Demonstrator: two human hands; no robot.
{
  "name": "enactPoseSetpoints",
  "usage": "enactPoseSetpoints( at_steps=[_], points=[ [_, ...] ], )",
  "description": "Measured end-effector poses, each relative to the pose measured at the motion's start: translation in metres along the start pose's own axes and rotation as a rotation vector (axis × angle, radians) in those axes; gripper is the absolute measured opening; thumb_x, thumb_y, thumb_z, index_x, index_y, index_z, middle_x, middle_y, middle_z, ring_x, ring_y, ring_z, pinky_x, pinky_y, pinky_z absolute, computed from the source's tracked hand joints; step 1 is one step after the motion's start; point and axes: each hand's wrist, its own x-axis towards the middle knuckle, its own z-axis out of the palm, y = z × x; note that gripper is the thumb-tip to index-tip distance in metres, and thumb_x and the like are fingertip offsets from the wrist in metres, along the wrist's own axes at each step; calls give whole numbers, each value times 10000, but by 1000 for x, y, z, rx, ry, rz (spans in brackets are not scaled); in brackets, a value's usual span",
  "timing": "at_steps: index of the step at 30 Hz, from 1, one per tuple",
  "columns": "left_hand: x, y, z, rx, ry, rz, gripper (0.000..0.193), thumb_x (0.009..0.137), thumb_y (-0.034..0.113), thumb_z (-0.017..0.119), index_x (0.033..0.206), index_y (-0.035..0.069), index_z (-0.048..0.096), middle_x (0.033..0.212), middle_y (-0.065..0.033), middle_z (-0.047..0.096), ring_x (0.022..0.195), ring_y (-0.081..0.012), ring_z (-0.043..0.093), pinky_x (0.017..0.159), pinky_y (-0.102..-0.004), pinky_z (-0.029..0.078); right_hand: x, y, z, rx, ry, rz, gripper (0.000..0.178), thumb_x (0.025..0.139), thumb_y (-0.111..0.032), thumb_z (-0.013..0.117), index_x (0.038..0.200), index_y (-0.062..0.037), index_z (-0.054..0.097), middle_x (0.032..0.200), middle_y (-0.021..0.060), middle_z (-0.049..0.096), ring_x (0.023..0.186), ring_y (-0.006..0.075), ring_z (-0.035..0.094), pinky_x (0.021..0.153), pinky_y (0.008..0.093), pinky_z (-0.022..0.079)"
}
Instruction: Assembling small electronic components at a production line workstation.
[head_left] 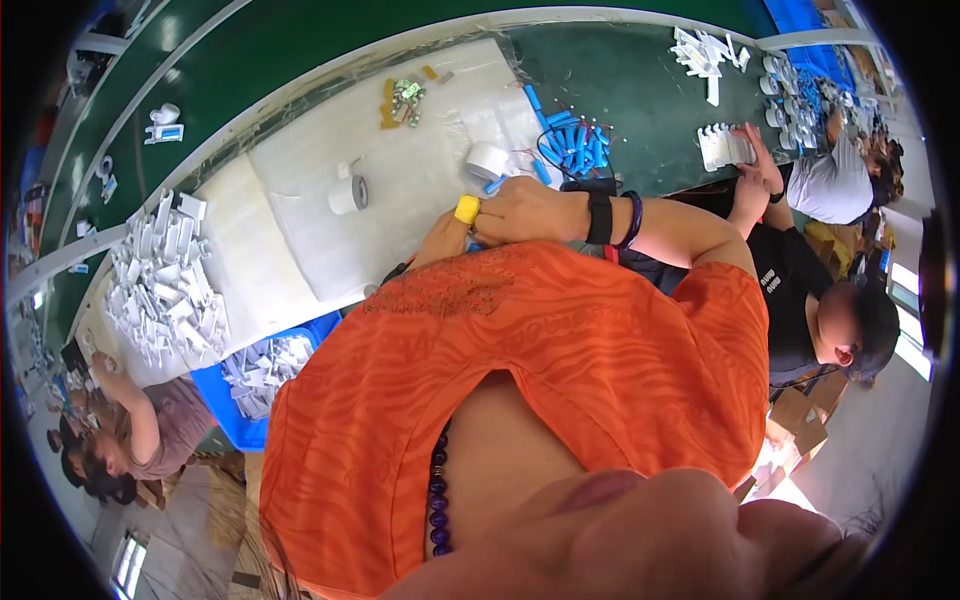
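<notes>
Close to my chest, at the table's near edge, my two hands meet with fingers bent together. My left hand (443, 240) is partly hidden by my orange shirt. My right hand (522, 212), with a black band and dark beads on its wrist, curls in from the right. Where the fingers meet sits a small yellow piece (467, 209); whether it is held or wrapped round a finger I cannot tell. A bit of blue shows just under the fingers, otherwise hidden. Nearby are a white tape roll (487, 160) and a pile of blue wired cylinders (575, 147).
Another tape roll (348, 195) stands on the white sheet (285, 150), with small green boards (407, 95) beyond. White plastic parts (170, 280) are heaped at left, above a blue bin (240, 425). Co-workers sit on both sides; the right one's hands (757, 170) touch white parts (722, 147).
</notes>
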Motion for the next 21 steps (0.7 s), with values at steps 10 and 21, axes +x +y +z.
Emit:
enactPoseSetpoints(
  at_steps=[10,21],
  points=[
    [-3,2,1,9,-15,-6,308,904,225,458,1134,43,554,1065,-199,608,1031,-353,563,902,-398,413,-2,-7,-1,-34,-92,70,126,775,-157,559,784,-68,470,675,63,518,572,244,565,479,345,439],
    [-2,10,3,141,-52,48,296,891,195,468,1133,48,555,1057,-203,609,1023,-367,565,898,-401,417,-6,-15,-4,230,33,218,190,821,-229,597,774,-68,509,598,93,509,538,293,563,465,395,430]
  ],
)
